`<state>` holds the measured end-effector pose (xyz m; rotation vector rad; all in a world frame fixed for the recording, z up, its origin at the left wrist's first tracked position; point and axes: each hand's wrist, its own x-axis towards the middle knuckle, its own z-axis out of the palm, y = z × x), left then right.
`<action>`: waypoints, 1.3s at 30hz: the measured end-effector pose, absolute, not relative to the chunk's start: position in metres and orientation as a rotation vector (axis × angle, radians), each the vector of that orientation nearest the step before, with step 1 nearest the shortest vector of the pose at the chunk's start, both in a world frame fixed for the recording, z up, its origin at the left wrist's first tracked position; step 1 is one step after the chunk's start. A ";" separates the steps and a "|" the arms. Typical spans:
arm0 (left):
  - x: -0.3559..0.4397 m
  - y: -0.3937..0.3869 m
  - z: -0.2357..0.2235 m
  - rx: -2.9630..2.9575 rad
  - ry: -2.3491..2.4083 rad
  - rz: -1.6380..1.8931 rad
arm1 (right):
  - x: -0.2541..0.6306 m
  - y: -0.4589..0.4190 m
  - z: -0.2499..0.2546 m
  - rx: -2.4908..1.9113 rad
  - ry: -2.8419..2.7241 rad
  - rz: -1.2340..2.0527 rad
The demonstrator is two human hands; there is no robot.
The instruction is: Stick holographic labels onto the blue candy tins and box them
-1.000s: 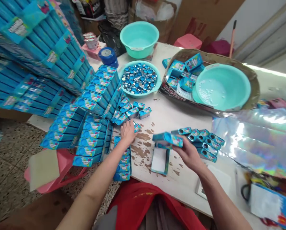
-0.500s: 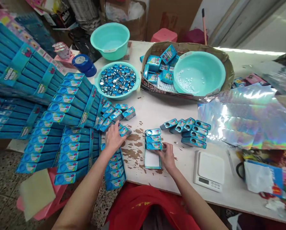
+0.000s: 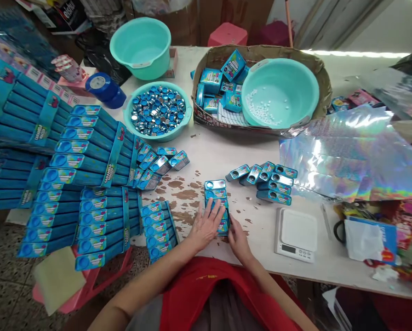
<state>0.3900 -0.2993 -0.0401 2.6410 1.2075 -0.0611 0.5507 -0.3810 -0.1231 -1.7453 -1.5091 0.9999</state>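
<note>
My left hand lies with spread fingers on top of a row of blue printed tins standing in a small open box. The tins fill the box, and my fingers cover the middle ones. My right hand is at the box's right side, its fingers curled against the edge. To the left stands a loose cluster of similar tins. On the right is another group of tins with dark round openings in their tops.
Stacked blue packs crowd the left side. Behind are a bowl of small round metal pieces, an upper turquoise bowl, and a carton holding packets and a bowl of white pellets. A scale and shiny sheets are right.
My left hand has moved right from the loose tins onto the box. Tins now cover its formerly bare white floor. My right hand stays beside it; the whole view has shifted slightly.
</note>
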 end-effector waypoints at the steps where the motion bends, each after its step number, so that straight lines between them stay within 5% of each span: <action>1: 0.388 -0.299 -0.042 2.660 1.168 -0.064 | 0.549 -0.380 -0.125 -1.749 -1.544 0.966; 5: 0.369 -0.276 -0.028 2.610 1.112 0.055 | 0.546 -0.371 -0.138 -1.737 -1.700 0.822; 11: 0.327 -0.150 -0.015 2.284 2.041 0.152 | 0.547 -0.364 -0.147 -1.879 -1.829 0.691; 16: 0.324 -0.110 -0.032 2.419 1.912 0.014 | 0.553 -0.362 -0.134 -1.833 -1.895 0.760; 23: 0.312 -0.180 0.015 2.271 1.848 0.088 | 0.551 -0.360 -0.131 -1.827 -1.847 0.730; 28: 0.308 -0.277 0.057 2.216 1.230 0.235 | 0.555 -0.356 -0.125 -1.792 -1.749 0.893; 33: 0.360 -0.339 0.013 2.469 1.116 0.228 | 0.573 -0.364 -0.117 -1.608 -1.440 1.360; 39: 0.391 -0.347 -0.032 2.791 1.170 0.346 | 0.570 -0.385 -0.123 -1.558 -1.432 1.304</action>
